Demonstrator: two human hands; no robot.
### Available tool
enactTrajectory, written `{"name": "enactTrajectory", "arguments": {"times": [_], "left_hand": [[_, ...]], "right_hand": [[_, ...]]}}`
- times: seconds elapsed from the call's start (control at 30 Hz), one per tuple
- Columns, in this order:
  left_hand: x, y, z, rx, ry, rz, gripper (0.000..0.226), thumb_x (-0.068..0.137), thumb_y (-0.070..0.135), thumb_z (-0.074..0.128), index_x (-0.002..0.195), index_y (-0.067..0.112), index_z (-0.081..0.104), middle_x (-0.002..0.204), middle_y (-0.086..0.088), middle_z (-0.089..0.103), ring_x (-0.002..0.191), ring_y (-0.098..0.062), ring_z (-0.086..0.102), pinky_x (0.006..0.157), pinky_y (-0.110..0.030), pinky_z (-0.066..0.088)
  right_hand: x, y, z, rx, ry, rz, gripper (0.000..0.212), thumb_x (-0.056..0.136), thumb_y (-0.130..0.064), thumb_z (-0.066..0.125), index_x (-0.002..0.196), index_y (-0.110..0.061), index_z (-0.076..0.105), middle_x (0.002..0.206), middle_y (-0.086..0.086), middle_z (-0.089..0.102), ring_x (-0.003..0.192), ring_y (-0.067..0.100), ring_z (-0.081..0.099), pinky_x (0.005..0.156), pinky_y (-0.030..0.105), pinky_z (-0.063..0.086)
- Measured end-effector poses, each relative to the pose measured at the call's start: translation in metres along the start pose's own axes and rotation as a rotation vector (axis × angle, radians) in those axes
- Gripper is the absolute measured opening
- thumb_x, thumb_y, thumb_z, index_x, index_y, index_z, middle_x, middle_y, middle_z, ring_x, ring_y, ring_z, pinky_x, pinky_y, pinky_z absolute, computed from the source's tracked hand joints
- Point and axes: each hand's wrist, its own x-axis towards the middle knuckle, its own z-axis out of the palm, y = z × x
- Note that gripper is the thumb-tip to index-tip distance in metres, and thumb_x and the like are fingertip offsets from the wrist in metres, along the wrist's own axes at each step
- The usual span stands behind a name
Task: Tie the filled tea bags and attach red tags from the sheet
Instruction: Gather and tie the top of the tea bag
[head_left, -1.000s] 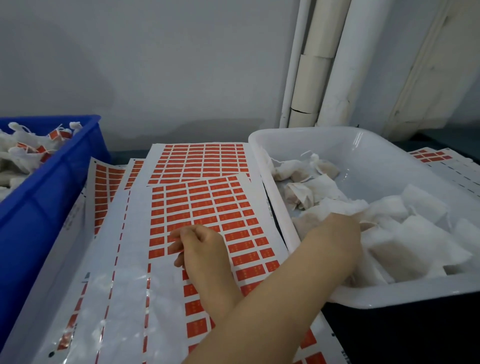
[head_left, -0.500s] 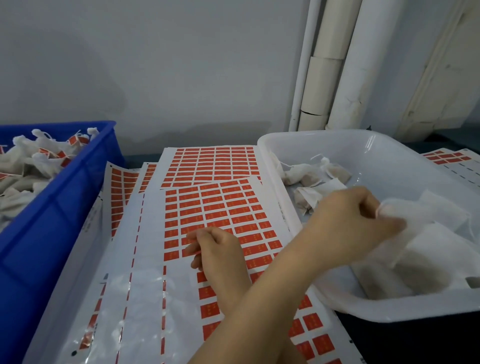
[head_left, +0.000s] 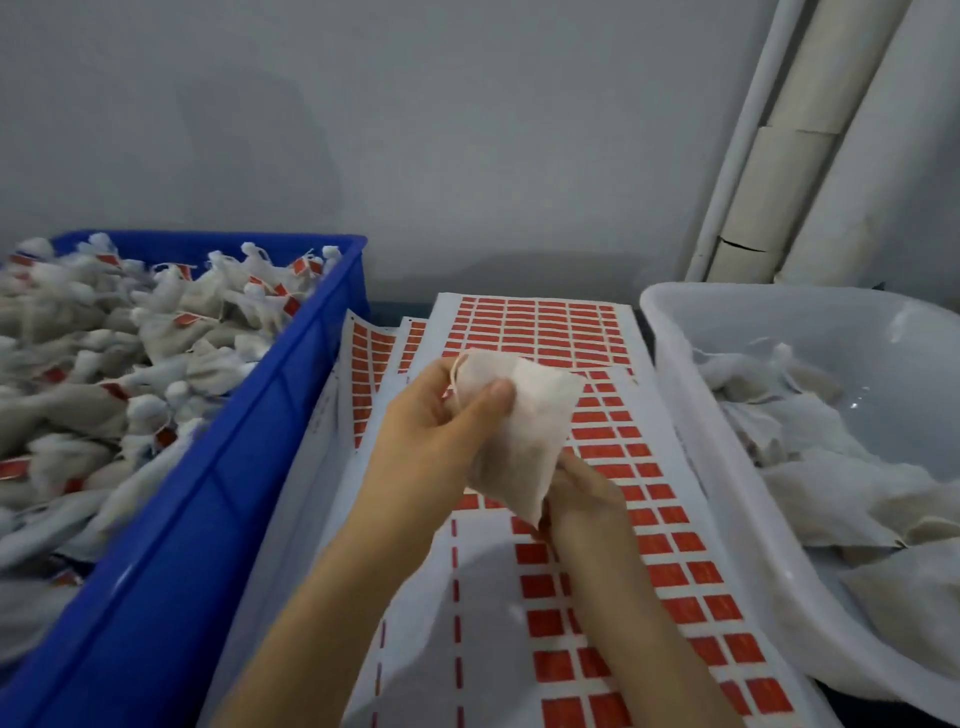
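The tea bag (head_left: 524, 431) is a white, soft, filled pouch with a thin string at its top edge. It is held in the air above the sheet of red tags (head_left: 613, 467), between the two bins. The blue bin (head_left: 218, 493) on the left holds tied bags with red tags. The white tub (head_left: 727, 457) on the right holds loose white untied bags. The left hand (head_left: 441, 431) grips the upper part of the bag, thumb pressed on its front. The right hand (head_left: 582, 499) pinches its lower corner from underneath, fingers mostly hidden behind the bag
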Motion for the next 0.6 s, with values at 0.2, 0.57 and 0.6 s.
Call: {"name": "enactTrajectory", "arguments": {"times": [0.2, 0.57, 0.6], "left_hand": [[0.005, -0.041, -0.008, 0.063, 0.003, -0.062, 0.021, 0.082, 0.042, 0.065, 0.100, 0.032, 0.063, 0.090, 0.020, 0.066, 0.085, 0.003, 0.064, 0.059, -0.012, 0.052], [0.002, -0.049, -0.007, 0.075, -0.018, -0.003, 0.007, 0.084, 0.038, 0.063, 0.088, 0.033, 0.068, 0.087, 0.023, 0.067, 0.086, 0.007, 0.061, 0.060, -0.008, 0.050], [0.001, -0.049, -0.007, 0.080, -0.008, -0.001, 0.005, 0.083, 0.038, 0.064, 0.086, 0.034, 0.068, 0.087, 0.026, 0.067, 0.086, 0.008, 0.060, 0.059, -0.007, 0.049]], "right_hand": [[0.000, -0.005, 0.003, -0.119, 0.161, -0.163, 0.026, 0.085, -0.059, 0.036, 0.082, -0.044, 0.058, 0.080, -0.023, 0.064, 0.072, 0.000, 0.063, 0.056, 0.008, 0.045], [-0.007, -0.004, -0.002, -0.190, 0.256, -0.325, 0.032, 0.060, -0.067, 0.045, 0.077, -0.044, 0.060, 0.078, -0.039, 0.059, 0.074, -0.001, 0.061, 0.052, 0.006, 0.037], [-0.006, -0.003, -0.002, -0.199, 0.275, -0.338, 0.028, 0.062, -0.065, 0.046, 0.077, -0.046, 0.060, 0.076, -0.036, 0.060, 0.074, 0.000, 0.060, 0.055, 0.006, 0.036]]}}
